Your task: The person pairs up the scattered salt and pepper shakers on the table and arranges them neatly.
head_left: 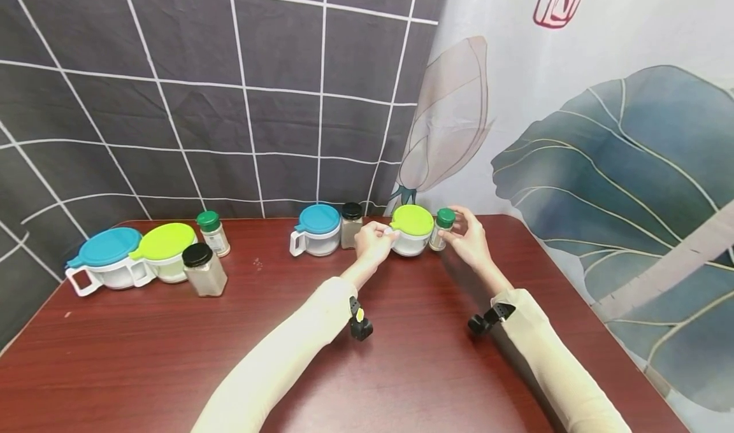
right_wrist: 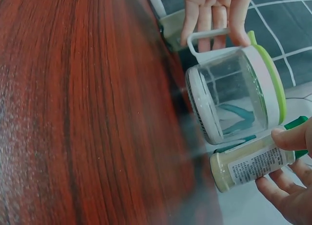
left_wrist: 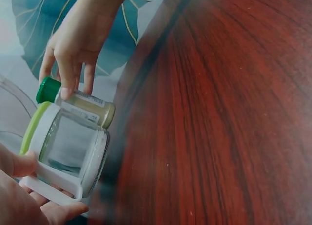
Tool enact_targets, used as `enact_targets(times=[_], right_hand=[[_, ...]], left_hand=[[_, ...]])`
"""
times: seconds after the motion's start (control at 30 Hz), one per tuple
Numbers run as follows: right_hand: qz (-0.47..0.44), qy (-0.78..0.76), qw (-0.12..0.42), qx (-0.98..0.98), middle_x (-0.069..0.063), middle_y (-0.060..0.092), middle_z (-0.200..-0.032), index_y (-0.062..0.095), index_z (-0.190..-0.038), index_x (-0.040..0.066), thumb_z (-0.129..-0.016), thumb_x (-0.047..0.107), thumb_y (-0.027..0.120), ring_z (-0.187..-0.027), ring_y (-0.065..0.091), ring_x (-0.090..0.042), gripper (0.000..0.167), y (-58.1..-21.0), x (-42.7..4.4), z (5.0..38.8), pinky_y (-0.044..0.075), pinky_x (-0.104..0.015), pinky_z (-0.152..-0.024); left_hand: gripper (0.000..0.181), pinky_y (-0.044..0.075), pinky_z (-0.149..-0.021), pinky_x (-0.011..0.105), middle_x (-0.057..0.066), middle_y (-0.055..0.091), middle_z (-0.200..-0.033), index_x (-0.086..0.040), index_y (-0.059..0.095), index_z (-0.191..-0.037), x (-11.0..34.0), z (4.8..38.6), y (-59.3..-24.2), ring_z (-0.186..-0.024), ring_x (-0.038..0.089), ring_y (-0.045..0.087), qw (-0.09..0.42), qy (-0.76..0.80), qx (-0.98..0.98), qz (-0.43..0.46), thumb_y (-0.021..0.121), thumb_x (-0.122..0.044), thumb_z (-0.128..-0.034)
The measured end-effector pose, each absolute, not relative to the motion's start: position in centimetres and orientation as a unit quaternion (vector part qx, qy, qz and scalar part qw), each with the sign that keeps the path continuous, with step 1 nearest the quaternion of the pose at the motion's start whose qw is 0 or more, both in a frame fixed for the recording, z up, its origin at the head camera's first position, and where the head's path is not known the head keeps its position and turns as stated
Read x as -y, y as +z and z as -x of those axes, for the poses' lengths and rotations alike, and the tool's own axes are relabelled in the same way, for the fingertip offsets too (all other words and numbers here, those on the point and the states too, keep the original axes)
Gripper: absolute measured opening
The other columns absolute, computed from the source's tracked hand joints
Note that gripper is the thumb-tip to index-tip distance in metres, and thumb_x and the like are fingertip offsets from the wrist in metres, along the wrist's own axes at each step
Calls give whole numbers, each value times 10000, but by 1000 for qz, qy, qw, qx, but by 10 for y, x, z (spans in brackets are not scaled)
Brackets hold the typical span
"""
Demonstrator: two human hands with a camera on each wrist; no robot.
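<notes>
Right wrist view: my right hand (right_wrist: 295,193) cut by edge at 4 o'clock, left hand (right_wrist: 214,7) at 1; print on my shaker (right_wrist: 251,164) too fine to read. Head view: my left sleeve (head_left: 281,353) clipped at 7 o'clock, right sleeve (head_left: 556,363) at 5, red drawing (head_left: 562,1) at 1.

Lime-lidded clear jar (right_wrist: 236,96), green-capped shaker (right_wrist: 249,164) just beside
</notes>
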State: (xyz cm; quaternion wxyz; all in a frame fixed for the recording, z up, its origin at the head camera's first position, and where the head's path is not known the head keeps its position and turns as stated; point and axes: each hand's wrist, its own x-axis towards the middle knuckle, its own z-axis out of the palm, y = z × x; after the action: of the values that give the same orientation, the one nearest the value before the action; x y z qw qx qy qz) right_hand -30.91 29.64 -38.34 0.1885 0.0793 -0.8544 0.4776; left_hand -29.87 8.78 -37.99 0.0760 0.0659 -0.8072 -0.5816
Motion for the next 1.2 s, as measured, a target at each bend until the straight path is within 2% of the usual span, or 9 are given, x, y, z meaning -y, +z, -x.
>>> enact_targets(times=[0.17,0.43,0.5,0.57,0.6,0.73,0.8,1.0,1.2], right_hand=[[-70,472,183,859,-289,631,-1154,512,-1288,-15,-795,-70,701,-1028,629,-381,531,-384,-299,311,461,-105,-774],[-64,473,166,863,-272,618,-1189,498,-1315,6,-812,-46,692,-1058,620,-371,542,-385,-302,312,436,-82,-761],[-65,473,160,864,-270,614,-1199,493,-1320,9,-819,-38,691,-1073,618,-375,541,-386,-302,313,456,-129,-790],[-66,470,157,866,-271,609,-1208,488,-1323,9,-825,-32,689,-1086,615,-384,539,-388,-302,313,493,-233,-844],[-66,470,156,866,-270,610,-1207,489,-1322,10,-825,-32,689,-1087,616,-384,537,-388,-302,314,495,-240,-843],[-66,473,155,865,-273,613,-1196,491,-1317,7,-820,-46,688,-1076,617,-385,538,-391,-302,314,488,-185,-808],[-68,473,155,865,-276,616,-1191,490,-1317,4,-817,-52,686,-1071,619,-383,541,-392,-301,314,443,-105,-758],[-67,479,151,862,-270,621,-1187,499,-1310,5,-806,-51,698,-1063,616,-372,544,-394,-300,315,451,-111,-769],[-82,488,146,857,-286,611,-1199,497,-1305,-22,-791,-49,725,-1082,614,-398,563,-394,-304,317,517,-264,-873]], left_hand=[[201,508,-738,289,92,730,-841,-62,711,-878,-90,301,-381,-909,240,624,53,-599,795,-80,779,-223,-779],[202,511,-821,333,89,722,-868,-63,722,-857,-90,306,-385,-965,266,616,45,-590,801,-91,786,-232,-767],[198,507,-839,345,93,724,-885,-60,720,-862,-89,307,-385,-986,274,613,42,-585,805,-89,779,-228,-775],[195,501,-854,353,97,724,-901,-57,720,-863,-89,307,-386,-1004,280,608,40,-581,808,-87,774,-226,-780],[194,499,-859,357,99,723,-907,-58,720,-863,-88,307,-386,-1009,284,607,40,-580,809,-86,772,-227,-783],[191,496,-866,364,103,720,-917,-59,719,-861,-89,308,-388,-1015,290,604,38,-582,808,-83,770,-228,-787],[190,497,-862,362,98,719,-906,-61,718,-865,-89,308,-389,-1012,288,605,39,-583,807,-81,768,-228,-789],[202,511,-838,333,111,735,-927,-40,715,-933,-86,307,-390,-991,279,631,27,-589,806,-49,740,-203,-817],[238,519,-867,328,149,734,-1012,-31,710,-1076,-79,306,-389,-1019,274,660,21,-580,814,-1,680,-138,-865]])
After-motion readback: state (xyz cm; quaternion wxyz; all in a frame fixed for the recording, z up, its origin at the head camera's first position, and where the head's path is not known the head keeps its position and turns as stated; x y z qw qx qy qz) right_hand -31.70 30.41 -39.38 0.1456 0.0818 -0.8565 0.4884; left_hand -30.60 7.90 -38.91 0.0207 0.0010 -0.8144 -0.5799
